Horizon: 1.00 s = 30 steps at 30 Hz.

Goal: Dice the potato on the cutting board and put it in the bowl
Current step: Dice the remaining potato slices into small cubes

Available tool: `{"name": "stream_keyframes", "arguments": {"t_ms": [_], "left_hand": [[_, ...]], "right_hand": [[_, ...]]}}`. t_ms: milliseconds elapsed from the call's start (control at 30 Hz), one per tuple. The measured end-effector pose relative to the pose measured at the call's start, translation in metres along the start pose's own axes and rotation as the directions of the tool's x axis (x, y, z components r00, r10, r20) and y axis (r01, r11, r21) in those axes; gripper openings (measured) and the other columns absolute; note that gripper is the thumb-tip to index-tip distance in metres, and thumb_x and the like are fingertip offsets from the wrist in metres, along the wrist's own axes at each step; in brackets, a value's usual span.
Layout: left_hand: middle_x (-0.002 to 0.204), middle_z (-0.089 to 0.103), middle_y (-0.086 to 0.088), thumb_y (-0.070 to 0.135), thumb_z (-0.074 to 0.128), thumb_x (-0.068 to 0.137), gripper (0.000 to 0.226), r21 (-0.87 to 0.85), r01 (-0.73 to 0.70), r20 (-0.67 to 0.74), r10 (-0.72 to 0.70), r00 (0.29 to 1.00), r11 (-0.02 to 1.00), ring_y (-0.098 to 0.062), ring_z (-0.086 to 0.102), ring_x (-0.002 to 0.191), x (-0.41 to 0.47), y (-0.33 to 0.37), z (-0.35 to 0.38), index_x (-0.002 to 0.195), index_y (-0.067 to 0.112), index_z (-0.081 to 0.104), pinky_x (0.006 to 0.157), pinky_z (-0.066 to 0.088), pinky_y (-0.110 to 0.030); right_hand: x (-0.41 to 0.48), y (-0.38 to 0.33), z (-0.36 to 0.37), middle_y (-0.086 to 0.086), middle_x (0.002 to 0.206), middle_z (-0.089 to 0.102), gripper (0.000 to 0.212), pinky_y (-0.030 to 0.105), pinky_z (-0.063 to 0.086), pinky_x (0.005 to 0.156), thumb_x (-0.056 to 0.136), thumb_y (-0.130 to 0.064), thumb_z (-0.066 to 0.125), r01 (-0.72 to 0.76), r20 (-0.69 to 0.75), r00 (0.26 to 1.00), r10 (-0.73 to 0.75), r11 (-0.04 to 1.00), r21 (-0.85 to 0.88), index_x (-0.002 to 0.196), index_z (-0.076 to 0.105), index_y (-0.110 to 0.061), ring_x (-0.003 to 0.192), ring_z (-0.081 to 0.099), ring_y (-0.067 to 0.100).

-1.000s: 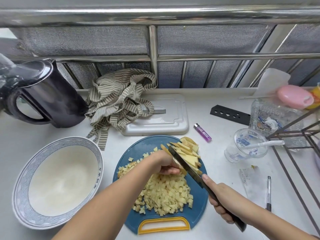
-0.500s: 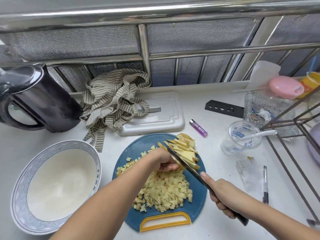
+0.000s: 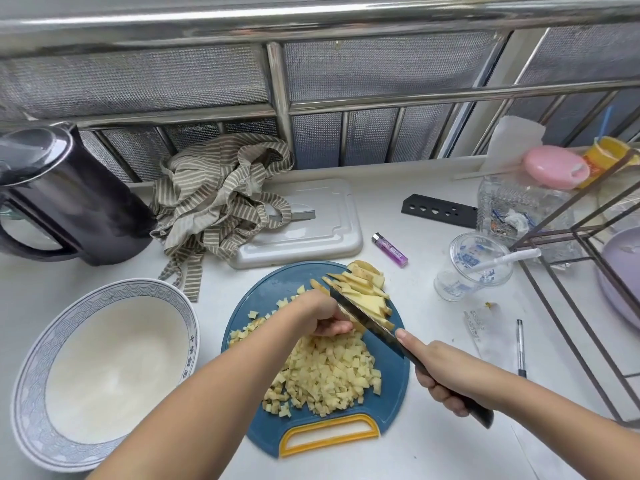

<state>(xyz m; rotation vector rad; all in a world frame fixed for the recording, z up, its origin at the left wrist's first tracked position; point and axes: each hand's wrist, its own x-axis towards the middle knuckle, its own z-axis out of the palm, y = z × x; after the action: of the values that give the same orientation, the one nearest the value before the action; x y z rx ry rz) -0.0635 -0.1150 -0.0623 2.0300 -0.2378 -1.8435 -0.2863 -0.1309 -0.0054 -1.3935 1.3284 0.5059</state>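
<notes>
Fingers (image 3: 446, 400) of the right hand (image 3: 446, 372) curl round the dark handle of the knife (image 3: 360, 317), a tight grip, with the forefinger stretched forward along the spine of the blade. The blade slants away to the far left, its edge down among the potato strips (image 3: 365, 289) at the far right of the cutting board (image 3: 394, 393). The left hand (image 3: 322, 317) sits just left of the blade. Its grip is narrow, fingers bent down onto the near end of the strips, knuckles close against the flat of the knife; the fingertips themselves are hidden.

Near the hands, a heap of diced potato (image 3: 332, 372) covers the middle of the round blue board, and a few loose cubes lie scattered toward its left edge. The board's yellow handle (image 3: 329, 434) points toward the person.

To the left, apart from the board, stands the bowl (image 3: 31, 375), white with a blue patterned rim, holding no potato. All of this rests on the white counter (image 3: 433, 313).

Farther off, a dark kettle (image 3: 69, 202) stands at the far left, with a crumpled striped cloth (image 3: 214, 202) beside it that lies partly over a white tray (image 3: 311, 233). A purple lighter (image 3: 389, 250) lies right of the tray. A clear plastic cup (image 3: 474, 268) lies on its side farther right, and a pen (image 3: 520, 348) lies near it beside a wire rack (image 3: 561, 320).
</notes>
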Motion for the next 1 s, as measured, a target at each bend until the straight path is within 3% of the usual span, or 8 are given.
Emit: {"name": "stream_keyframes", "arguments": {"t_ms": [167, 733, 1000], "left_hand": [[0.061, 0.068, -0.009, 0.001, 0.057, 0.093, 0.017, -0.015, -0.004, -0.006, 0.004, 1.0, 1.0, -0.01, 0.063, 0.046, 0.002, -0.001, 0.0, 0.078, -0.004, 0.065, 0.047, 0.052, -0.018], [0.056, 0.067, -0.009, -0.001, 0.055, 0.094, 0.015, -0.001, 0.0, -0.021, 0.0, 1.0, 1.0, -0.011, 0.061, 0.042, -0.001, 0.002, 0.002, 0.083, -0.006, 0.065, 0.047, 0.053, -0.019], [0.07, 0.068, -0.011, 0.001, 0.059, 0.091, 0.016, 0.002, 0.017, -0.008, -0.017, 1.0, 1.0, -0.011, 0.061, 0.052, 0.002, -0.002, 0.002, 0.077, -0.003, 0.066, 0.047, 0.053, -0.018]], "right_hand": [[0.0, -0.003, -0.005, 0.001, 0.049, 0.03, 0.066, 0.018, 0.026, 0.04, 0.085, -0.079, 0.03, -0.024, 0.024, 0.999, 0.024, 1.0, -0.017, 0.057, 0.031, -0.019, 0.038, 0.026, 0.016], [0.005, -0.004, -0.008, 0.0, 0.048, 0.029, 0.066, 0.019, 0.027, 0.04, 0.085, -0.079, 0.027, -0.01, 0.044, 0.999, 0.013, 0.997, -0.075, 0.056, 0.03, -0.019, 0.038, 0.027, 0.016], [0.004, 0.001, -0.008, 0.0, 0.049, 0.032, 0.066, 0.021, 0.027, 0.04, 0.085, -0.079, 0.03, -0.024, 0.056, 0.998, 0.024, 1.0, -0.012, 0.057, 0.033, -0.019, 0.039, 0.028, 0.016]]}}
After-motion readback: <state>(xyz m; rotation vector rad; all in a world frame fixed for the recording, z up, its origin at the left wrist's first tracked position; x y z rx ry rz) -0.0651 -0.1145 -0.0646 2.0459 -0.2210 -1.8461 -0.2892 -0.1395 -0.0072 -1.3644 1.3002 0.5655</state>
